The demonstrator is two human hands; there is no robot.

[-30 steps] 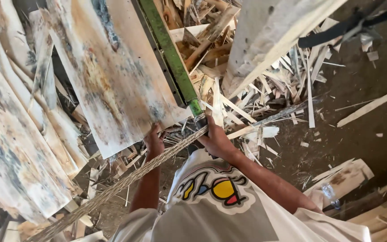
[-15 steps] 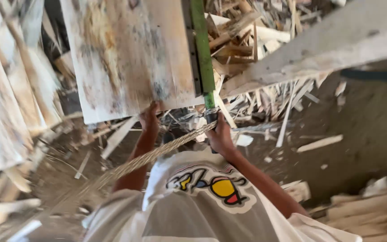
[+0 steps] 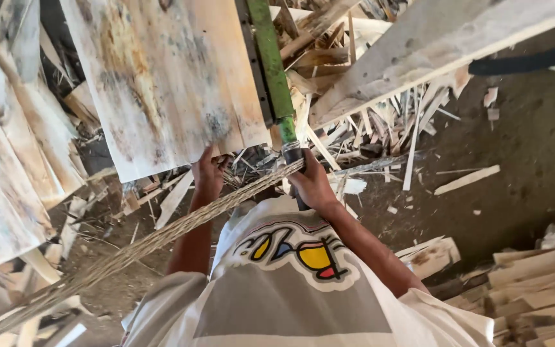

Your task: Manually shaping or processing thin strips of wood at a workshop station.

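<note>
My left hand (image 3: 208, 173) grips the lower edge of a thin, stained wooden veneer sheet (image 3: 168, 77) that fills the upper middle of the head view. My right hand (image 3: 313, 183) is closed around the black handle (image 3: 293, 154) at the end of a long green metal bar (image 3: 271, 64), which runs along the sheet's right edge. A frayed pale rope (image 3: 130, 250) stretches diagonally from near the handle down to the lower left, passing in front of my left forearm. My white printed shirt fills the bottom of the frame.
More stained veneer sheets (image 3: 8, 160) lean at the left. A heap of wood offcuts and slivers (image 3: 367, 128) lies beyond the bar. A thick pale beam (image 3: 431, 45) crosses the upper right, with a black hose (image 3: 521, 64) beside it. Wooden blocks (image 3: 534, 283) are stacked at the lower right on a dirt floor.
The view has swung, and the sheet and green bar now stand more upright in the frame. Both hands have kept their holds on the sheet's edge and the handle.
</note>
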